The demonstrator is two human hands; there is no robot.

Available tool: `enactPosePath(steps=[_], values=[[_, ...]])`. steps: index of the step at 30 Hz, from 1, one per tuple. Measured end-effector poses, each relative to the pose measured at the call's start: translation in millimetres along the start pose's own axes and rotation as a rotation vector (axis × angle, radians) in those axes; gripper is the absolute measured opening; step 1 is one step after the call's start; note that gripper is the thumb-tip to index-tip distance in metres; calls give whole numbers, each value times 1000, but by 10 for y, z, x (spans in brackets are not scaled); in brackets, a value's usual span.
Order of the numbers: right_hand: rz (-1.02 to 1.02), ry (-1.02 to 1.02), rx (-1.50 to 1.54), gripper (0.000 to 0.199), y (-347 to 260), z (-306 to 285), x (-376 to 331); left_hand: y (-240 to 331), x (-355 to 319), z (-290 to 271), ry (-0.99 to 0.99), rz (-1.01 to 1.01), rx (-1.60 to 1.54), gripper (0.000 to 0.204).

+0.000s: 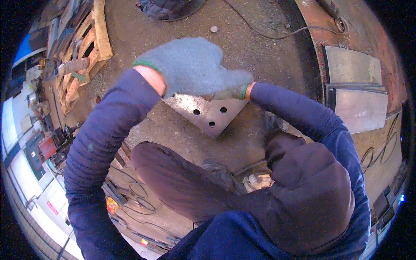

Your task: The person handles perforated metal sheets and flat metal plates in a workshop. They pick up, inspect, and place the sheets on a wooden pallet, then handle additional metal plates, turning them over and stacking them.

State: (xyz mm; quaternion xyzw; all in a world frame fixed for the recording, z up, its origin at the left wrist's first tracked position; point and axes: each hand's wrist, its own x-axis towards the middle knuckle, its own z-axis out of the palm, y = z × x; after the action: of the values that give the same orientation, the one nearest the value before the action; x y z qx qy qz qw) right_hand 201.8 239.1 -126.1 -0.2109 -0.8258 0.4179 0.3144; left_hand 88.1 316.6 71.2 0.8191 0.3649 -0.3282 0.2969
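My left hand (186, 67), in a grey-blue knit glove with a green cuff, reaches across in front of me over a metal plate. Motion smears its fingers, so whether they grip anything does not show. Partly behind it, my right hand (234, 92) wears a similar glove and is at the plate's upper right edge; its fingers are hidden. The grey metal plate (212, 116) has a pointed corner toward me and three dark round holes. Its far part is covered by my gloves.
A wooden pallet (100, 37) stands at the far left with a threaded-looking rod (74, 66) by it. Metal sheets (360, 108) lie at the right. A cable (268, 35) crosses the floor at the back near a dark bundle (167, 8). My bent knees flank the near side.
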Motion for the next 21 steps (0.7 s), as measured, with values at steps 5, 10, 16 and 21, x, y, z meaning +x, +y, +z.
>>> enactPosePath(steps=[5, 10, 16, 21], values=[[11, 62, 317, 41, 161, 84, -186, 71, -21, 71, 17, 213, 61, 57], [388, -23, 279, 51, -129, -204, 249, -207, 399, -61, 78, 393, 239, 81], [226, 145, 99, 57, -50, -227, 42, 84, 380, -509, -227, 200, 43, 65], [330, 33, 192, 57, -41, -160, 76, -43, 376, -102, 56, 423, 284, 79]])
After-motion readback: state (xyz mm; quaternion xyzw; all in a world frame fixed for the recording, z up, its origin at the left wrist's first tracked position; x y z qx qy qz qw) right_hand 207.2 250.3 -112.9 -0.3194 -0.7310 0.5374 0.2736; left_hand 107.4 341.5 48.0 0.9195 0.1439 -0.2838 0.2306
